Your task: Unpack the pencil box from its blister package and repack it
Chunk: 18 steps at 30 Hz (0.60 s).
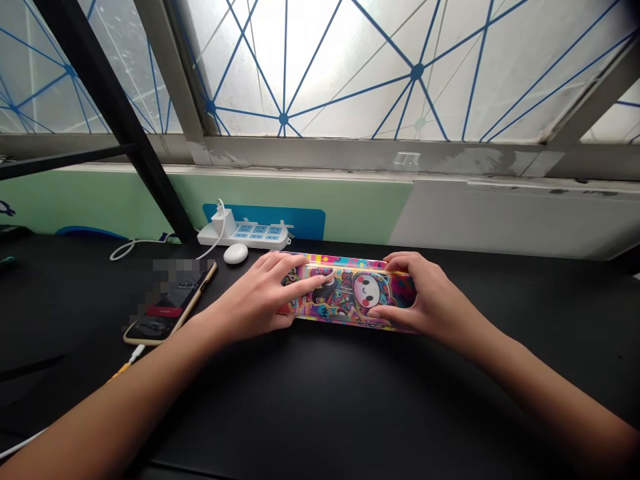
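At the far left of the black worktop (75, 300), a smartphone (170, 303) in a tan case lies at a slant, its screen partly blurred, with a yellow-collared cable (125, 363) running from its lower end. Behind it sits a white power strip (243, 235) with blue socket faces and a white charger (223, 222) plugged in, its white cord (210, 248) trailing down towards the phone. Just in front of the strip is a white oval object (236, 253) (a mouse or an earbud case, too small to tell).

The left hand (255, 297) lies over the left end of a long glossy pencil case (347, 290), its fingers (300, 280) spread across the printed cartoon face and pressing down. The right hand (430, 297) clamps the right end, fingers (400, 263) over the far edge and thumb (385, 312) on the near edge. The case lies flat, just in front of the strip.

The glossy surface looks slippery, so uneven pressure could let the case skid. A sideways slip could knock the oval object or snag the cord.
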{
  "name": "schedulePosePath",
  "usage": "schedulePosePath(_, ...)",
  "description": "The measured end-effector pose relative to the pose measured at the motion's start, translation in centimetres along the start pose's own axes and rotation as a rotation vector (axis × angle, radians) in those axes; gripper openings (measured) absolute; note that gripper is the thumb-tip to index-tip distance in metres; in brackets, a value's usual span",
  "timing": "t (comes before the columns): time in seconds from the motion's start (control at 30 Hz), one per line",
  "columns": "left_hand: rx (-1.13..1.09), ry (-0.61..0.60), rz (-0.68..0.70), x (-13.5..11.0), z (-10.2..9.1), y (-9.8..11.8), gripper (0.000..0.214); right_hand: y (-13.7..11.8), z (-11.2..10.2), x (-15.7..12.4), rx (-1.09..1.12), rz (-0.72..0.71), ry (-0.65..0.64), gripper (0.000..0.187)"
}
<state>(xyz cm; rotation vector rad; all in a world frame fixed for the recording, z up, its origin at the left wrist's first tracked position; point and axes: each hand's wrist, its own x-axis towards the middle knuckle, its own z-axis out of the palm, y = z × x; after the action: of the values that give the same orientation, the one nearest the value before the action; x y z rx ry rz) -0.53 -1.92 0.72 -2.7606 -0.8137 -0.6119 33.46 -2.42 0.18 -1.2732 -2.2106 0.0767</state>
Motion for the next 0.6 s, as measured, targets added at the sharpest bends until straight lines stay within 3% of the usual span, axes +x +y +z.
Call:
schedulePosePath(0.2,-0.045,0.069,-0.033,0.0,0.4,-0.1,0.076,-1.1,-0.4,0.0,0.074,0.021,0.022,0.045)
schedulePosePath(0.4,-0.107,0.248,-0.274,-0.2,0.7,-1.2,0.077,-1.8,-1.1,0.0,0.06,-0.021,0.025,0.033)
schedulePosePath(0.5,-0.161,0.31,-0.345,-0.3,0.6,-1.5,0.077,-2.0,-1.3,-0.2,0.031,-0.052,0.04,0.032)
schedulePosePath(0.6,-0.082,0.402,-0.302,-0.2,0.2,-1.2,0.069,-2.5,-1.3,-0.6,-0.059,-0.125,0.122,0.041)
